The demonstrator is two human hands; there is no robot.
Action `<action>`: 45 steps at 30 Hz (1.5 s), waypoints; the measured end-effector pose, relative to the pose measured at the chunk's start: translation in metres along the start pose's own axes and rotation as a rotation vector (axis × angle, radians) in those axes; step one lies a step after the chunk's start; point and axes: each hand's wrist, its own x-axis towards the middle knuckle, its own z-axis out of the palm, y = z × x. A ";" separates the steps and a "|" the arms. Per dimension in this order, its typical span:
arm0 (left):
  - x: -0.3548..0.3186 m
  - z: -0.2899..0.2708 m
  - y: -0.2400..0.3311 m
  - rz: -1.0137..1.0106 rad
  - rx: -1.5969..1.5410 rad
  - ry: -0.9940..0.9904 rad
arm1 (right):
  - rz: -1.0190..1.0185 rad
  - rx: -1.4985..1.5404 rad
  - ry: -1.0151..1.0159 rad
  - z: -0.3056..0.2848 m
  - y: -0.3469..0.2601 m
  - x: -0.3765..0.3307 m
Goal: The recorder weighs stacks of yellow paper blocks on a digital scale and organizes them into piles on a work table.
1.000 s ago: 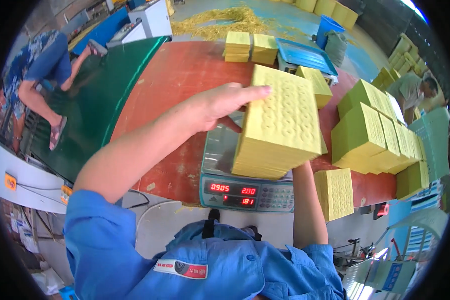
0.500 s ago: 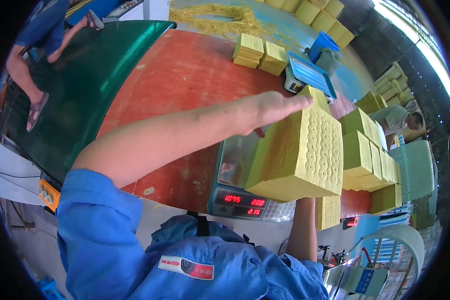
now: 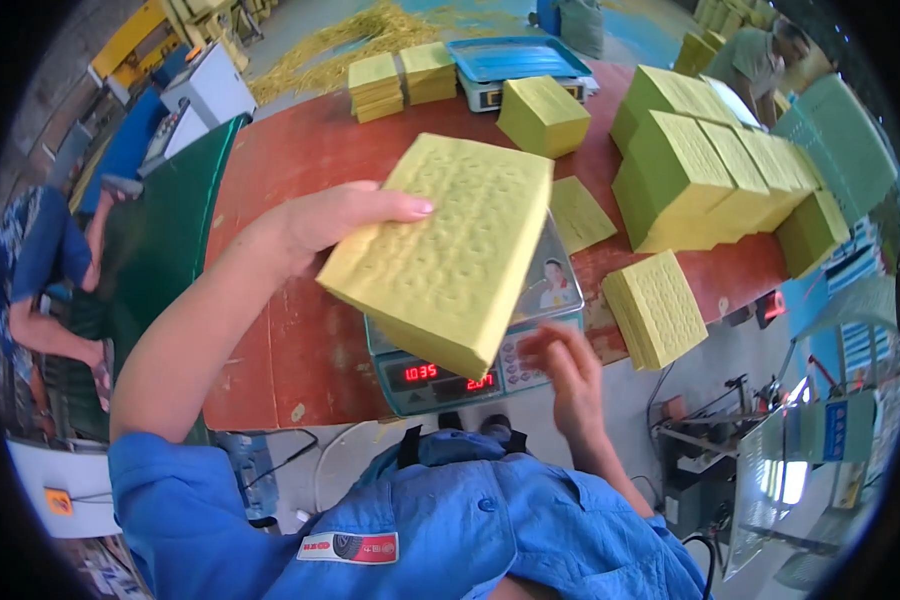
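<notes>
My left hand grips a thick stack of yellow paper with its thumb across the dimpled top face; its other fingers are hidden. The stack is tilted above a digital scale, covering much of its metal pan. My right hand holds nothing; its loosely bent fingers are apart and hover by the scale's keypad, below the stack. A smaller yellow paper stack stands right of the scale, by the table's near edge. Behind it a thin yellow piece lies beside the pan.
The red table bears a large group of yellow stacks at right, a single block and a second blue-trayed scale at the back. A green surface adjoins at left. One person bends over behind the stacks.
The stack has moved left, and my left hand has gone from lying over it to gripping its left side. My right hand has come off it. The view has turned right.
</notes>
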 end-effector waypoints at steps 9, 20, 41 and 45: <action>-0.014 0.018 -0.017 0.050 -0.174 0.158 | 0.466 0.653 -0.352 0.011 0.037 0.015; -0.146 0.030 -0.263 0.536 -0.891 0.534 | 0.007 -0.186 -0.615 0.082 -0.037 0.028; -0.226 -0.114 -0.382 0.180 -0.531 0.988 | -0.010 -0.677 -0.632 0.296 0.092 0.091; -0.217 -0.117 -0.377 0.203 -0.703 0.916 | 0.324 -0.381 -0.639 0.312 0.092 0.087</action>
